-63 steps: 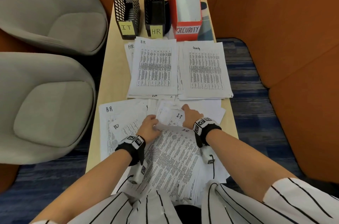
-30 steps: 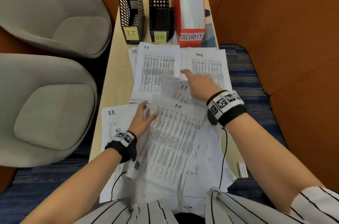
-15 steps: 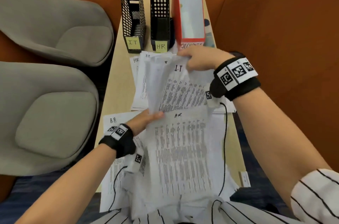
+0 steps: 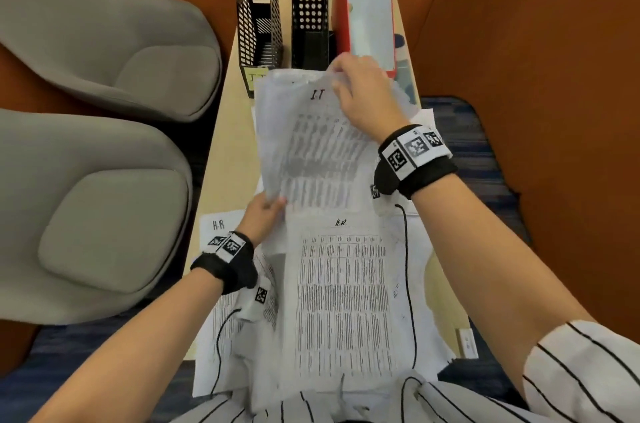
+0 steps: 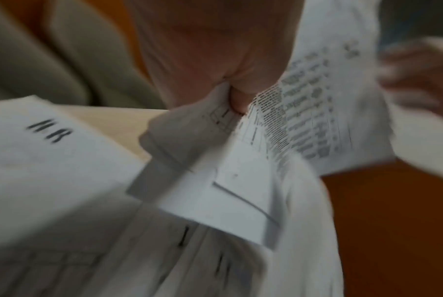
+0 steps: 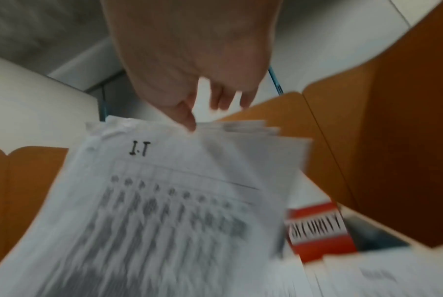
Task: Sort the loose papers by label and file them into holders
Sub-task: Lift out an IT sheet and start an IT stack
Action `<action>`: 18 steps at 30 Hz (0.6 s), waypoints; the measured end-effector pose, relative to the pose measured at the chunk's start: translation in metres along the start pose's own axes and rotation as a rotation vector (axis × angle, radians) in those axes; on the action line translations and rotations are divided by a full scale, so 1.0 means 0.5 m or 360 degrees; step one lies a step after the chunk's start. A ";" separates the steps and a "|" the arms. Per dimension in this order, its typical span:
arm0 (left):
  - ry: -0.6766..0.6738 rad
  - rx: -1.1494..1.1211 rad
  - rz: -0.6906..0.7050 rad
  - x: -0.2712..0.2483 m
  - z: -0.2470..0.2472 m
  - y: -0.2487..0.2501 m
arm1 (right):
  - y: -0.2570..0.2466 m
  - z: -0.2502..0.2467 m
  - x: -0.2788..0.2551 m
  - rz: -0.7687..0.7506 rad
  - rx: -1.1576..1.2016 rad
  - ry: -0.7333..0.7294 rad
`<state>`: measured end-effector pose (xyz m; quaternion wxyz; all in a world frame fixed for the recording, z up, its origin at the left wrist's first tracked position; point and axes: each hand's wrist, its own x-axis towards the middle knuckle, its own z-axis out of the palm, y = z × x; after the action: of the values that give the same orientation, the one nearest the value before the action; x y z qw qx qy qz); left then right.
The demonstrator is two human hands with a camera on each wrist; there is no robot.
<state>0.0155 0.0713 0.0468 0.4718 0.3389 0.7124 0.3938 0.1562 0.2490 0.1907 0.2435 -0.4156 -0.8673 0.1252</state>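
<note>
A stack of papers marked "I.T" [image 4: 311,145] [image 6: 164,191] is lifted above the table. My right hand [image 4: 356,90] [image 6: 189,112] pinches its top edge, thumb on the front sheet. My left hand [image 4: 265,211] [image 5: 236,94] pinches its lower left corner. Under it lies a sheet marked "H.R" [image 4: 343,291] on the loose pile, and another HR sheet [image 4: 218,225] [image 5: 49,140] shows at the left. At the far end stand the black mesh IT holder [image 4: 254,17], the black HR holder [image 4: 310,17] and the red Security holder [image 4: 367,3] [image 6: 317,227].
The narrow wooden table [image 4: 228,145] runs away from me. Two grey chairs [image 4: 104,42] stand close on its left. An orange wall [image 4: 536,76] closes the right side. Sorted stacks beyond the loose pile are mostly hidden by the lifted papers.
My right hand pulled the IT papers out of the loose pile and raised them toward the holders. My left hand moved up from the pile and took their lower corner.
</note>
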 end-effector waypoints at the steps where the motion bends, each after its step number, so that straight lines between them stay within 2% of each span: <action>1: 0.0190 -0.0035 -0.0025 0.014 -0.015 -0.003 | 0.006 0.017 -0.008 0.0005 0.0037 0.0249; 2: 0.0374 -0.0104 -0.0057 0.031 -0.036 -0.006 | 0.015 0.039 -0.022 0.0032 0.0063 0.0448; 3: 0.0537 -0.0140 -0.0090 0.055 -0.064 -0.015 | 0.024 0.068 -0.044 0.0093 0.0070 0.0533; 4: 0.0638 -0.0128 -0.0134 0.075 -0.095 -0.019 | 0.033 0.099 -0.072 0.0164 0.0079 0.0428; 5: 0.0689 -0.0089 -0.0202 0.096 -0.128 -0.024 | 0.047 0.134 -0.103 0.0218 0.0093 0.0133; 8: 0.0707 0.0181 -0.0458 0.150 -0.223 -0.044 | 0.085 0.223 -0.217 0.0305 -0.0037 -0.1295; 9: 0.0698 0.0320 -0.0531 0.162 -0.249 -0.047 | 0.097 0.248 -0.254 0.0298 -0.0146 -0.1585; 10: 0.0696 0.0417 -0.0569 0.172 -0.270 -0.047 | 0.105 0.268 -0.287 0.0292 -0.0258 -0.1716; 14: 0.0669 0.0555 -0.0647 0.211 -0.316 -0.061 | 0.121 0.319 -0.348 0.0315 -0.0484 -0.1565; 18: 0.0772 0.0555 -0.0698 0.240 -0.309 -0.070 | 0.124 0.334 -0.363 0.0327 -0.0517 -0.1517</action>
<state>-0.1727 0.1205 0.0052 0.2976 0.1504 0.9156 0.2248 0.2063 0.1434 -0.0352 -0.2604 -0.4279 -0.8449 0.1876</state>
